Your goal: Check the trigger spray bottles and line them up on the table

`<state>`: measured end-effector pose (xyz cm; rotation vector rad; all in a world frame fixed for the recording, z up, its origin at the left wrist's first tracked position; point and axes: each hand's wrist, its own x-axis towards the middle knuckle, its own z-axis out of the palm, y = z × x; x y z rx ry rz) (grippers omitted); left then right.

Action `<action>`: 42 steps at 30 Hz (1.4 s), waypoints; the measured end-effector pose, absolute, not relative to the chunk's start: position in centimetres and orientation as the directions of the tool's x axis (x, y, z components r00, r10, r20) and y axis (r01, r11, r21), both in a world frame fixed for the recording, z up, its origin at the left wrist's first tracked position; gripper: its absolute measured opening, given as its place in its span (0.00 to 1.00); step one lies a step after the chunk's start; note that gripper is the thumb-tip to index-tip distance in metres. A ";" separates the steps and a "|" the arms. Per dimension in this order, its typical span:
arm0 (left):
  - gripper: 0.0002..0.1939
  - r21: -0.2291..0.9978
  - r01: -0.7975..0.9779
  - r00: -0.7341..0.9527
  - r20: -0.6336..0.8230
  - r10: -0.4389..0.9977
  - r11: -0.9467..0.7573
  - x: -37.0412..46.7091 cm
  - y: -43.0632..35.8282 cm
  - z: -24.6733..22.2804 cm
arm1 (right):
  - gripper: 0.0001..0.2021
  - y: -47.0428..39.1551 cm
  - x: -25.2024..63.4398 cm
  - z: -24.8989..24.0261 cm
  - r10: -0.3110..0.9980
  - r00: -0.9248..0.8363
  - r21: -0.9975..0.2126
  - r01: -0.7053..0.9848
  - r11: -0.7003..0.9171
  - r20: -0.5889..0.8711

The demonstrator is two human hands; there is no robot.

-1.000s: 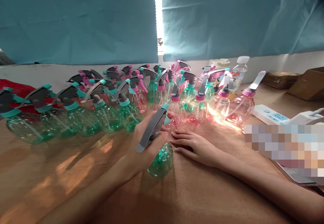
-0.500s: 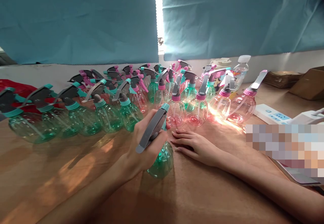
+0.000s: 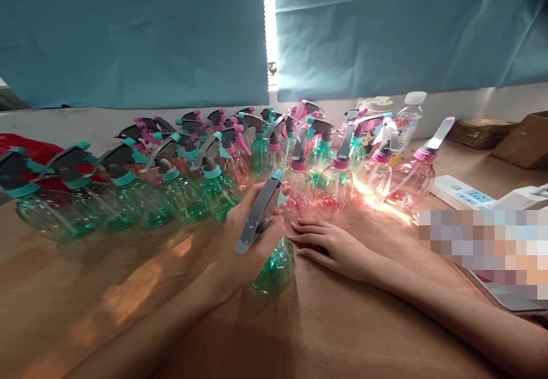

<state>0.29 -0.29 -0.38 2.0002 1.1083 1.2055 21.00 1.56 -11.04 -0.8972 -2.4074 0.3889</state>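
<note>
Spray bottles [image 3: 220, 196] stand in rows toward the back edge of the table [image 3: 342, 322], another bottle [image 3: 277, 273] before them. Right of them lies a power strip [image 3: 462, 193], a box [image 3: 524, 142] behind it.

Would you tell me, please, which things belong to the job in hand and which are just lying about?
Likely part of the job:
green spray bottle in the left hand
other green and pink spray bottles

Probably lying about:
power strip
white-capped bottle
cardboard box
red material

Near tabletop [image 3: 342, 322] lies free; spray bottles [image 3: 183, 201] block beyond.
</note>
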 end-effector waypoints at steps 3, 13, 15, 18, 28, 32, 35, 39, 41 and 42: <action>0.13 0.787 0.362 0.275 0.423 0.864 -0.500 0.4 -0.4 -0.2 | 0.16 1.5 21.0 -11.0 0.677 -0.636 -0.431 0.528 0.732 0.370; 0.07 0.783 0.351 0.320 0.415 0.852 -0.514 -0.2 -0.2 -0.4 | 0.16 1.5 21.0 -10.8 0.681 -0.637 -0.435 0.531 0.727 0.362; 0.06 0.789 0.339 0.337 0.406 0.849 -0.512 -0.3 -0.1 -0.5 | 0.16 1.5 21.0 -10.9 0.680 -0.632 -0.441 0.525 0.728 0.371; 0.08 0.796 0.321 0.350 0.405 0.845 -0.514 -0.3 0.0 -0.6 | 0.15 1.5 21.0 -10.9 0.679 -0.628 -0.444 0.521 0.729 0.380; 0.08 0.764 0.377 0.266 0.452 0.851 -0.524 0.2 -0.4 -0.7 | 0.17 1.5 21.0 -10.8 0.678 -0.643 -0.426 0.534 0.730 0.356; 0.04 0.768 0.397 0.247 0.437 0.865 -0.502 0.2 -0.5 -0.8 | 0.17 1.5 21.0 -10.8 0.680 -0.643 -0.424 0.538 0.729 0.353; 0.03 0.774 0.389 0.257 0.429 0.866 -0.499 0.2 -0.3 -0.8 | 0.17 1.5 21.0 -10.9 0.679 -0.644 -0.425 0.536 0.729 0.353; 0.03 0.776 0.367 0.274 0.437 0.857 -0.513 0.2 -0.2 -0.8 | 0.17 1.5 21.0 -11.0 0.679 -0.639 -0.428 0.534 0.729 0.360; 0.02 0.775 0.361 0.280 0.441 0.853 -0.519 0.2 -0.1 -0.7 | 0.17 1.5 21.0 -11.0 0.678 -0.639 -0.424 0.535 0.731 0.363; 0.02 0.776 0.358 0.282 0.440 0.853 -0.519 0.3 -0.1 -0.7 | 0.17 1.5 21.0 -11.0 0.678 -0.639 -0.423 0.535 0.731 0.363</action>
